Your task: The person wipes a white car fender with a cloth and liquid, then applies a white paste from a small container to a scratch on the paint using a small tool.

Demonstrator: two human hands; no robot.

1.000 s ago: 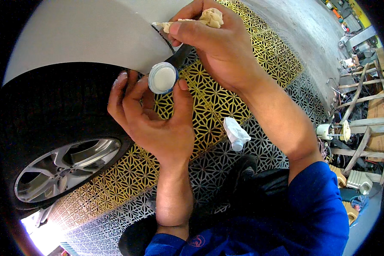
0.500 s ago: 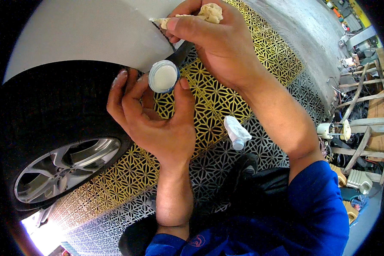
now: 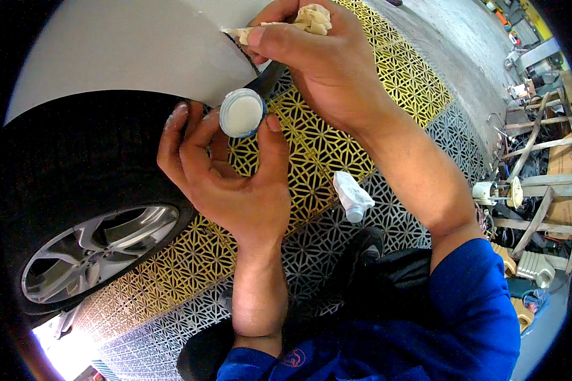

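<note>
My left hand (image 3: 235, 178) holds a small round blue cap (image 3: 242, 113) between thumb and fingers, its inside facing up with a white layer in it. My right hand (image 3: 321, 54) pinches a crumpled cream-coloured cloth or paper (image 3: 311, 20), whose narrow tip touches or nearly touches the light-coloured car body panel (image 3: 133, 47). That tip is near the panel's edge, by a dark seam above the wheel arch. Some fingers of the right hand are hidden behind its thumb and palm.
The car's tyre (image 3: 95, 146) and silver wheel rim (image 3: 102, 254) fill the left. A crumpled white pouch with a cap (image 3: 352, 195) lies on the yellow-and-grey grid floor tiles (image 3: 403, 76). At right stands a wooden rack (image 3: 546, 140) with assorted parts beside it.
Hardly anything differs. The left hand and the cap have shifted very slightly to the left; the right hand keeps its place at the panel.
</note>
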